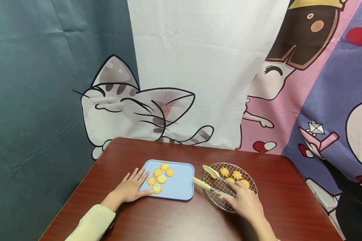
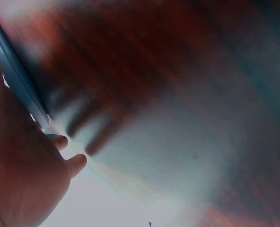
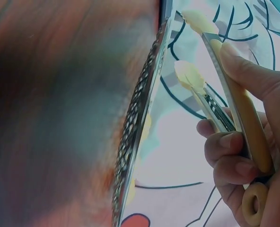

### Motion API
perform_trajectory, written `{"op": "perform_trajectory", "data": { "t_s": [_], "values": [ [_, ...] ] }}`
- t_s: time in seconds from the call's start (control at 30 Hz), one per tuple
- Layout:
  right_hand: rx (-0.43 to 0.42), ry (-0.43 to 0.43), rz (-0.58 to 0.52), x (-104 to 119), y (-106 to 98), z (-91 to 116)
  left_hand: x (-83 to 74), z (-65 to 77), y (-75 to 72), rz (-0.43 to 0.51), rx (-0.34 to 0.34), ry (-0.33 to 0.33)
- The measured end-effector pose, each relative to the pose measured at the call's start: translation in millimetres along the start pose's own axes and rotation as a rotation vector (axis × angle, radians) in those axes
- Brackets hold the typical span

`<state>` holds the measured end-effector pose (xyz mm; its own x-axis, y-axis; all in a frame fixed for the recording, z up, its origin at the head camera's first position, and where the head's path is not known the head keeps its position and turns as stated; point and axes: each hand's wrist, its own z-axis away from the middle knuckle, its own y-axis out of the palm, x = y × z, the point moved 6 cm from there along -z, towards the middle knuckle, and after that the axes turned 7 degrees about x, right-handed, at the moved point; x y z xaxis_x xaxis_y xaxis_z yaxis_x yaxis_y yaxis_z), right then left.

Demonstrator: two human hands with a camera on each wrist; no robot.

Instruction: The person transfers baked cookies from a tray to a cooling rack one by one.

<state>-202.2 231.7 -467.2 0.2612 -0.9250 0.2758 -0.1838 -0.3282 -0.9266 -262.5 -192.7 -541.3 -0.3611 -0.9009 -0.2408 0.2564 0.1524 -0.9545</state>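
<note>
My left hand (image 1: 131,186) rests at the left edge of a blue tray (image 1: 181,180), fingers spread and straight, the thumb along the near edge. Several yellow cookies (image 1: 157,172) lie on the tray's left half. My right hand (image 1: 244,200) grips a pair of cream-tipped tongs (image 1: 202,183), seen also in the right wrist view with the fingers curled round the tongs' handles (image 3: 246,118). The tongs' arms stand apart, with nothing between the tips. Beneath them is a round wire rack (image 1: 212,197) bearing several more cookies (image 1: 237,175); the hand partly covers it.
Both the tray and the rack sit on a dark red wooden table (image 1: 157,219). Behind it hangs a cartoon-printed cloth (image 1: 205,67) with a cat and figures. A small dark object shows beside the left sleeve (image 1: 92,221).
</note>
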Motion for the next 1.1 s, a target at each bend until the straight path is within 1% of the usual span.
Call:
{"op": "perform_trajectory", "data": {
  "t_s": [0.2,0.43,0.57,0.63,0.87,1.1],
  "values": [
    [0.024,-0.006,-0.017,10.1,4.6,-9.3,0.5,-0.5,1.2,0.008,-0.015,0.010],
    [0.052,0.005,-0.034,19.6,8.8,-17.2,1.5,-0.9,2.5,0.001,0.012,-0.005],
    [0.086,0.012,-0.037,23.1,13.4,-21.1,1.3,-0.7,2.0,0.008,-0.003,0.003],
    [0.089,0.003,-0.035,25.5,15.6,-23.4,0.8,0.1,1.7,0.007,-0.011,0.008],
    [0.057,-0.050,-0.031,33.9,21.8,-30.3,-0.7,0.9,1.3,0.031,-0.037,0.031],
    [0.089,-0.054,-0.045,40.3,28.0,-37.3,7.4,-3.9,8.5,0.006,-0.040,0.008]
  ]
}}
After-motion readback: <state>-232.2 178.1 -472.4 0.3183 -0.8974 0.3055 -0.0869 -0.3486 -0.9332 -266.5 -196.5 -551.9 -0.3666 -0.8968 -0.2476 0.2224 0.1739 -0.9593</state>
